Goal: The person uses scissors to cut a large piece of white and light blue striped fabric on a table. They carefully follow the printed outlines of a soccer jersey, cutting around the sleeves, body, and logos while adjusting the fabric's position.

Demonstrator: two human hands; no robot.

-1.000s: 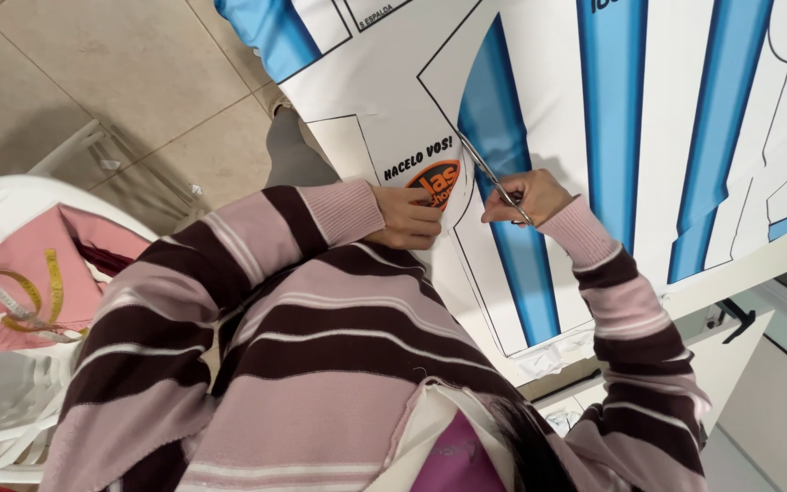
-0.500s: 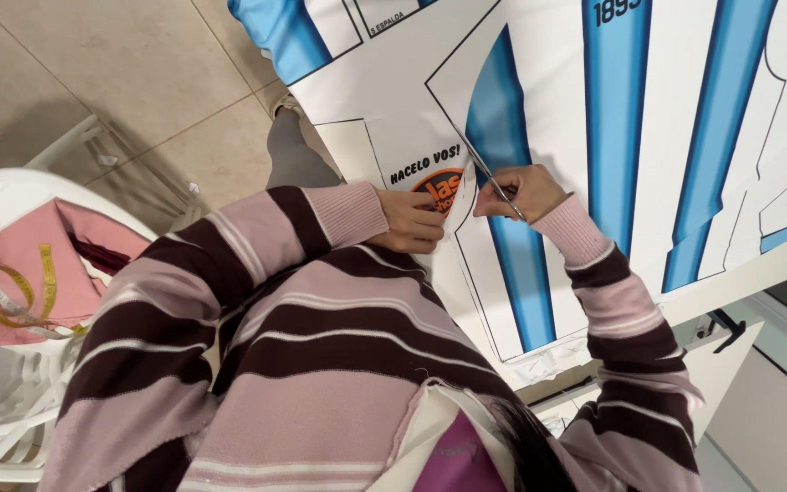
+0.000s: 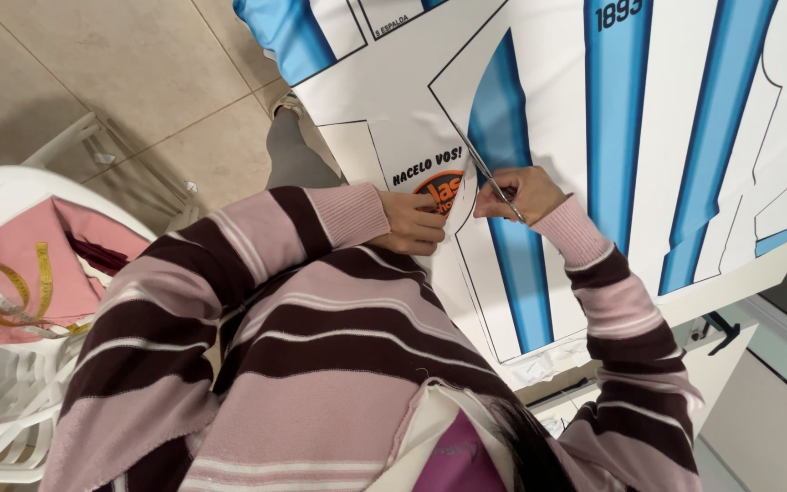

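A large white fabric sheet [image 3: 685, 118] printed with blue stripes and black outlines lies spread in front of me. My right hand [image 3: 526, 193] is shut on a pair of scissors [image 3: 485, 173], whose blades lie along a black outline next to a blue stripe. Just to its left, my left hand [image 3: 416, 223] pinches the cut edge of the sheet beside a round orange print [image 3: 439, 189]. Both arms are in a pink and dark-striped sweater.
A white plastic chair [image 3: 11, 428] stands at the left with pink cloth [image 3: 38, 246] and a yellow tape measure [image 3: 20, 292] on it. Beige floor tiles [image 3: 120, 73] fill the upper left. A white table edge with a black handle [image 3: 717, 333] is at the lower right.
The hands stay together on the sheet; the scissors have crept slightly along the outline, and the view has shifted a little.
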